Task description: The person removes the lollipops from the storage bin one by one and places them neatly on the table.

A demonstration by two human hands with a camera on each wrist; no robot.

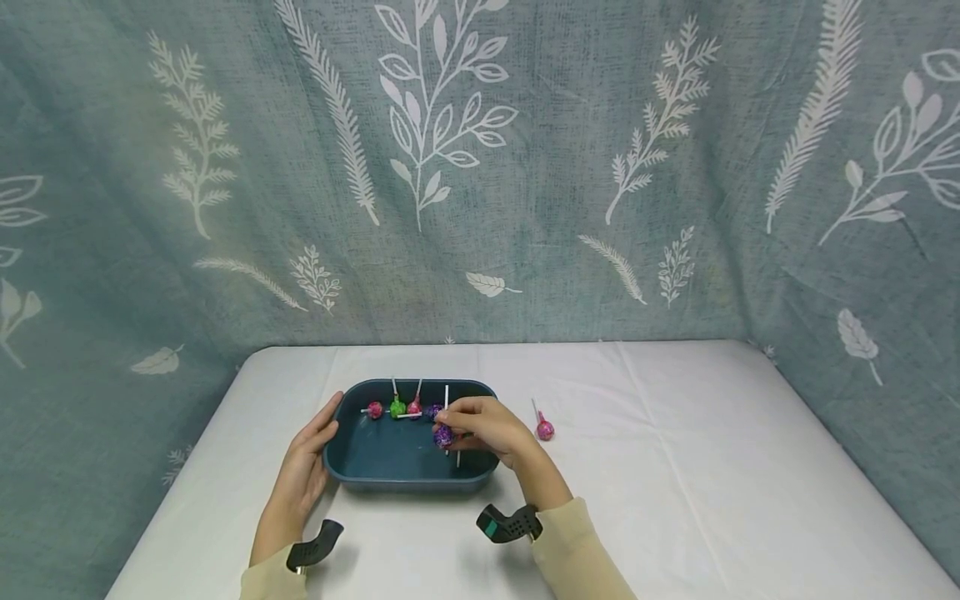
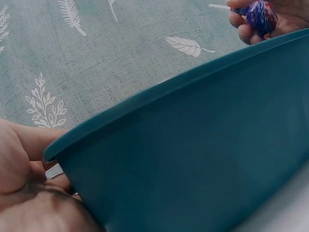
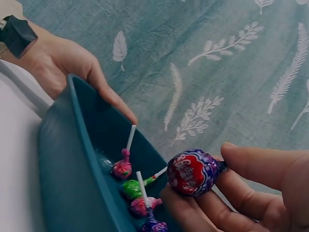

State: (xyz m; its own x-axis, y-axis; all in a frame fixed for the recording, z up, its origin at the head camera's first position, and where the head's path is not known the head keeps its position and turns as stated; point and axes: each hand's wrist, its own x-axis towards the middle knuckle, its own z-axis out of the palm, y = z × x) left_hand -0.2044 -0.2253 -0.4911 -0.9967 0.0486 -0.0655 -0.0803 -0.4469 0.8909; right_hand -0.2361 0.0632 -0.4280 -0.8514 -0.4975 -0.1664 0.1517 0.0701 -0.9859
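My right hand (image 1: 483, 425) pinches a lollipop (image 3: 190, 173) in a purple wrapper with a red label, above the right part of a dark teal tray (image 1: 390, 483). Its white stick points up in the head view. At the tray's left end, my left hand (image 1: 306, 458) rests against the wall and rim with its fingers stretched out. Inside the tray lie a green lollipop (image 1: 397, 409), a pink lollipop (image 1: 375, 410) to its left, another pink one to its right and a purple lollipop (image 3: 154, 226). My right hand hides part of the tray's right side.
A pink lollipop (image 1: 545, 430) lies on the white tablecloth (image 1: 675, 483), to the right of the tray. Behind the table hangs a grey-green curtain (image 1: 540, 250) with white leaf prints.
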